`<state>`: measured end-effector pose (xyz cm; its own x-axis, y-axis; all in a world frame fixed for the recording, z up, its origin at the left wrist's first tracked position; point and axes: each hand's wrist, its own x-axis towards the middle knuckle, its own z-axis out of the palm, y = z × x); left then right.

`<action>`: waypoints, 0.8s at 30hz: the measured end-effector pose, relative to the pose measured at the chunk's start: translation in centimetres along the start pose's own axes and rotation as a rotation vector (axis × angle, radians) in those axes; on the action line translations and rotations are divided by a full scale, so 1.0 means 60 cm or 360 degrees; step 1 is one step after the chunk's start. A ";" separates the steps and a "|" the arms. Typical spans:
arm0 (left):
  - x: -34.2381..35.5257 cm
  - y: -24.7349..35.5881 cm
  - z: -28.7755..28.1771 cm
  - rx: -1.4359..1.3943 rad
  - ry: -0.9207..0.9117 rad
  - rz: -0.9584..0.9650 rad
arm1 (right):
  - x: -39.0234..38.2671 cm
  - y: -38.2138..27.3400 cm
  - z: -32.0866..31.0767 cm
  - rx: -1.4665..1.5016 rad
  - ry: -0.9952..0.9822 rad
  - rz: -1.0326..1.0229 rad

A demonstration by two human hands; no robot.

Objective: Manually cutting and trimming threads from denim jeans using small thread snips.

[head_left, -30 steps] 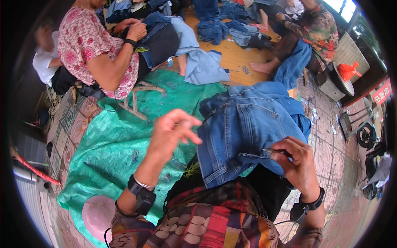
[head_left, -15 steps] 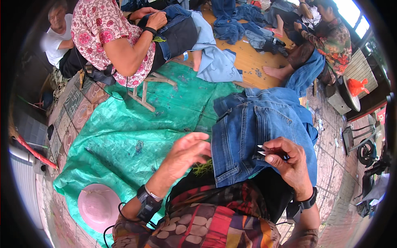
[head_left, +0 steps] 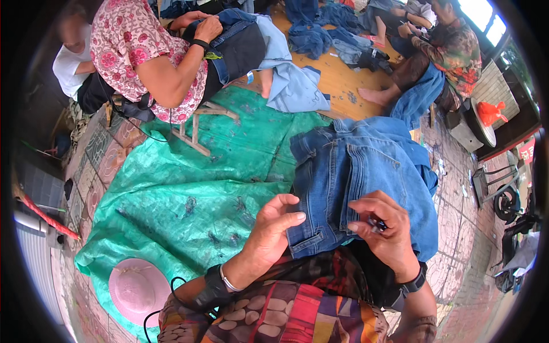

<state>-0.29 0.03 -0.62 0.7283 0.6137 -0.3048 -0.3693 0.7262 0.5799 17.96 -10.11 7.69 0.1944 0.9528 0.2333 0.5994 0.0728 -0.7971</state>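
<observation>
Blue jeans [head_left: 374, 166] lie folded across my lap, with pockets, belt loops and thick seams showing. My right hand [head_left: 389, 228] is curled around a small pair of thread snips [head_left: 376, 223], whose dark metal shows between the fingers; the blades are hidden now. Its thumb and forefinger tips are over the jeans beside a raised seam. At the left edge of the jeans is my left hand [head_left: 270, 234], thumb and forefinger apart, the thumb tip over the cloth. I see nothing held in it.
A green tarp [head_left: 171, 194] covers the ground, with a pink hat [head_left: 139, 288] at lower left. A person in a floral shirt [head_left: 154, 57] sits ahead beside a wooden stool [head_left: 194, 134]. Other people and denim piles [head_left: 326, 31] are farther back. A motorbike wheel [head_left: 506, 207] stands right.
My left hand has come down and right to the edge of the jeans. My right hand has moved slightly left and lower, and the snips' pale blade tips no longer show.
</observation>
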 end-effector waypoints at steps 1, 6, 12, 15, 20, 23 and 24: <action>0.000 -0.001 -0.003 0.0053 -0.0045 0.0129 | 0.007 -0.002 0.010 -0.0002 0.0005 -0.0003; 0.006 -0.005 -0.001 -0.0124 -0.0150 0.0041 | 0.017 0.032 0.056 -0.0062 -0.0047 -0.0107; 0.017 -0.012 -0.017 -0.0367 -0.0334 -0.0053 | 0.015 0.057 0.044 0.0065 0.0163 -0.0094; 0.020 -0.010 -0.024 -0.0377 -0.0308 -0.0037 | 0.004 0.050 0.011 0.0511 0.0161 0.0252; 0.017 -0.012 -0.015 -0.0355 -0.0244 -0.0038 | 0.003 0.011 0.010 0.0263 -0.0038 0.0058; 0.017 -0.011 -0.011 -0.0353 -0.0276 -0.0048 | 0.009 0.019 0.030 0.0056 -0.0028 0.0026; 0.017 -0.010 -0.010 -0.0318 -0.0304 -0.0045 | 0.009 0.023 0.040 0.0046 -0.0003 -0.0028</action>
<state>0.35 0.40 -1.71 0.8285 0.5367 -0.1598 -0.4402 0.8005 0.4067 17.05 -8.81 5.36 0.1823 0.9519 0.2462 0.5801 0.0981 -0.8086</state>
